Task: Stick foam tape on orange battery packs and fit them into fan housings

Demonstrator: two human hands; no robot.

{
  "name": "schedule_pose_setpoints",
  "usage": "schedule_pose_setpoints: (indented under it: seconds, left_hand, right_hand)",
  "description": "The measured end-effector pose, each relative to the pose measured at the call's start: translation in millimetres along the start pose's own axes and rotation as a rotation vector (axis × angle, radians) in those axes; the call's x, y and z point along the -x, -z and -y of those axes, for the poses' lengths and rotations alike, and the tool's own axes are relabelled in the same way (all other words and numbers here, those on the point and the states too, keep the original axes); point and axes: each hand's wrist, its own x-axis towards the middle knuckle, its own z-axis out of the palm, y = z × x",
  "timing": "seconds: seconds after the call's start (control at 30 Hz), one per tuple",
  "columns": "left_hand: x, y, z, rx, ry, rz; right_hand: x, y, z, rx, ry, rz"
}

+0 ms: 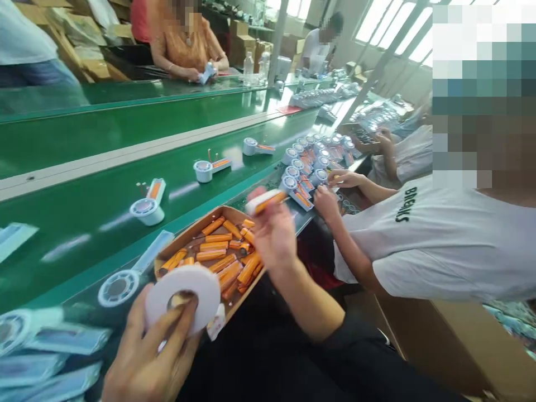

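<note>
In my left hand [157, 340] is a roll of white tape [190, 287], with fingers pushed through its middle hole. My right hand [276, 240] is raised above a cardboard box and closed on an orange cylindrical battery [274, 200], which has white material along one side; motion blurs it. The low cardboard box [247, 298] holds many loose orange batteries [215, 245]. A small white tab [216, 322] hangs beside the tape roll, at the box's near edge. Left of the box lies a light-blue fan housing [118, 287] with a handle.
More light-blue housings [62, 357] are piled at lower left. Fan units with orange batteries [146, 211] sit spaced along the green conveyor belt [96, 190]. A co-worker's hands [329, 198] work beside clustered fans [297, 176] on the right. Other people stand across the belt.
</note>
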Motion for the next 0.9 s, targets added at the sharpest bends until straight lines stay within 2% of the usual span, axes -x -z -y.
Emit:
schedule_pose_setpoints:
  seconds: [0.03,0.1,0.17,0.2,0.27,0.33,0.4,0.43,0.53,0.63,0.7,0.8,0.9]
  left_hand:
    - [-13.3,5.1,-1.9,0.014,0.119,0.002]
    - [-37.1,14.5,2.2,0.124,0.185,0.048]
    - [-49.2,21.0,16.9,0.228,0.238,0.137]
    - [-50.0,23.7,26.2,0.222,0.309,0.169]
    - [-45.9,28.6,44.2,0.074,0.518,0.260]
    - [-42.5,32.5,58.5,-0.130,0.671,0.485]
    - [-46.2,34.7,69.6,-0.204,0.685,0.753]
    - [-50.8,35.6,74.8,-0.195,0.663,0.850]
    - [-68.6,39.9,96.1,-0.139,0.594,0.960]
    - [-78.4,44.1,135.6,-0.133,0.547,1.007]
    - [-77.4,42.0,169.6,-0.152,0.516,0.975]
    - [-71.5,28.9,216.1,-0.151,0.482,0.918]
    - [-69.2,14.1,245.9,-0.079,0.500,0.928]
  right_hand:
    - [-7.3,7.5,10.4,0.002,0.067,-0.043]
    - [-14.4,19.8,15.7,-0.006,0.124,-0.027]
    - [-10.3,30.9,3.9,-0.001,0.081,0.075]
    - [-5.3,36.9,-5.0,-0.022,0.058,0.109]
    - [5.8,49.0,-21.9,-0.114,0.044,0.120]
    - [13.3,58.3,-32.0,-0.217,0.051,0.101]
    - [14.9,62.6,-33.9,-0.257,0.066,0.117]
    - [13.9,62.8,-32.4,-0.254,0.080,0.140]
    - [7.4,58.9,-21.5,-0.204,0.148,0.233]
    - [-2.1,47.1,-6.7,-0.122,0.235,0.321]
    - [-11.7,30.3,0.6,-0.079,0.279,0.384]
    - [-31.7,-11.9,1.6,-0.047,0.278,0.447]
    - [-55.6,-66.3,-10.7,0.003,0.262,0.496]
